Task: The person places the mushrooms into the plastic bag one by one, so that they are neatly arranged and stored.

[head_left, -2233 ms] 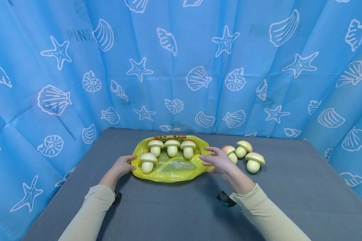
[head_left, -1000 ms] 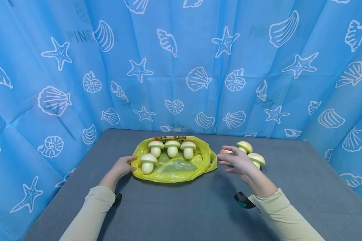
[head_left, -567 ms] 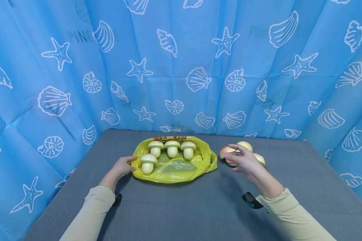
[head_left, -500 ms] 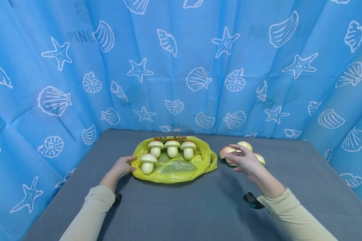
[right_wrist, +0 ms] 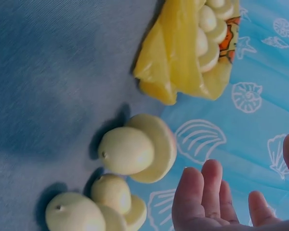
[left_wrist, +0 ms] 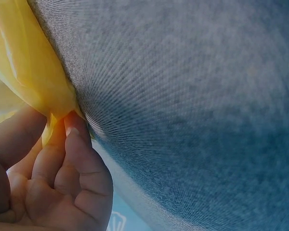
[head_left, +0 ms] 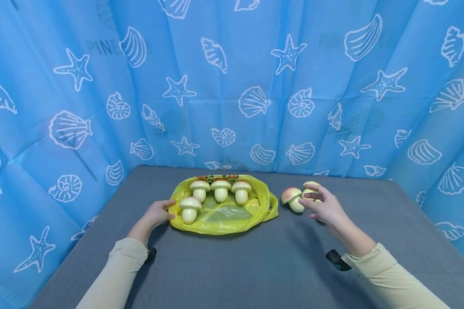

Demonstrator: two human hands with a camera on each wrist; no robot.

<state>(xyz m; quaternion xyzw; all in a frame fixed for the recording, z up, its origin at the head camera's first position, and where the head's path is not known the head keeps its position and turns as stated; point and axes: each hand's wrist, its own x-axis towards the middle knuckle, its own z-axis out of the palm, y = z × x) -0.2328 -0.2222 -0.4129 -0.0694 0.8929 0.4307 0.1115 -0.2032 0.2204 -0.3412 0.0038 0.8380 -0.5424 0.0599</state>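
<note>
A yellow plastic bag lies spread open on the grey table, with several toy mushrooms inside. My left hand pinches the bag's left rim; the left wrist view shows the yellow plastic caught between thumb and fingers. To the right of the bag lie three more mushrooms with pale stems and pinkish caps. The nearest one to the bag is a mushroom in plain sight. My right hand hovers over the other two, fingers spread and holding nothing, partly hiding them. The right wrist view shows a mushroom apart from the fingers.
The grey cloth-covered table stretches in front of both arms. Behind it hangs a blue curtain printed with white shells and starfish. The bag's twisted right end reaches towards the loose mushrooms.
My right hand has left the bag's right side and moved rightward over the loose mushrooms, uncovering the one nearest the bag. My left hand stays at the rim.
</note>
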